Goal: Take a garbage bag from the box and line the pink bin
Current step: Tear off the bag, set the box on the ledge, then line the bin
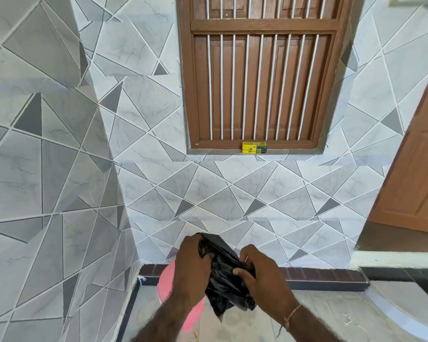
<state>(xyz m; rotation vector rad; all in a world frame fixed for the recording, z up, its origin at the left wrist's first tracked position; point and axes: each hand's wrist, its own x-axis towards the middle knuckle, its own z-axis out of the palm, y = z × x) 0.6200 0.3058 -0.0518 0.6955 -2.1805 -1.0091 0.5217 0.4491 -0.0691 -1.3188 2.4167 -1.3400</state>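
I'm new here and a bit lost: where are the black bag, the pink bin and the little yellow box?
black bag (226,285), head view, crumpled middle.
pink bin (165,283), head view, left rim.
yellow box (251,147), head view, front face.

Garbage bag (224,280): thin black plastic film, glossy, heavily creased, at 6 o'clock. Pink bin (166,280): smooth moulded plastic with soft sheen, just left of the bag. Box (254,147): printed card, yellow and green, semi-gloss, at centre on the sill. Window shutter (257,70): brown wood, visible grain, satin finish; vertical bars pale, apparently painted metal, at 12 o'clock. Wall tiles (84,144): grey marbled ceramic, polished, white grout lines, from 9 to 3 o'clock. Door (418,169): brown panelled wood, matt, at 3 o'clock. Skirting (319,274): dark red-brown tile, slight gloss, at 5 o'clock.
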